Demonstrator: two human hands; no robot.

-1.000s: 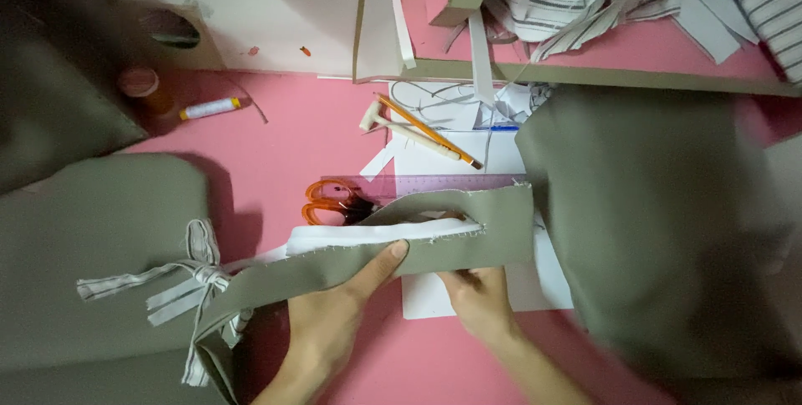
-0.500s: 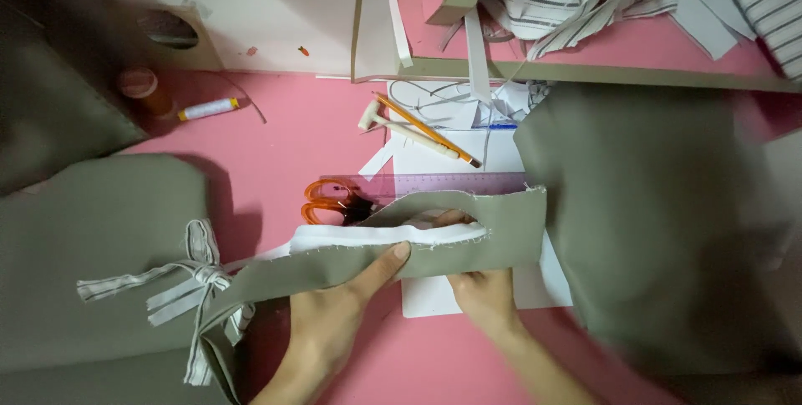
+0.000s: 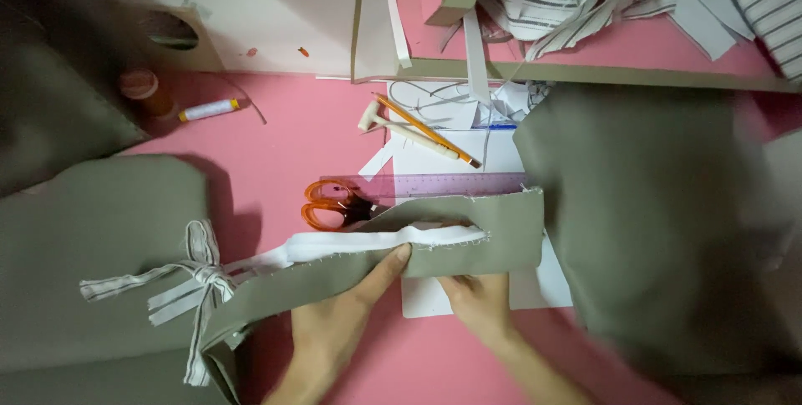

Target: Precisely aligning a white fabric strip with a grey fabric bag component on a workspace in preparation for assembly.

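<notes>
A long strip of olive-grey fabric with a white lining layer lies across the pink table in the head view. My left hand presses on the strip, index finger stretched to the white edge. My right hand pinches the strip's lower edge just to the right. Both hands grip the same strip, above a white sheet of paper.
Orange-handled scissors and a translucent purple ruler lie just behind the strip. A pencil, a white tool, thread spools, large olive fabric pieces left and right, a striped tie and striped scraps sit around.
The strip's right end has shifted slightly right and flattened; my left index finger has slid along the white edge. The hands stay in nearly the same place.
</notes>
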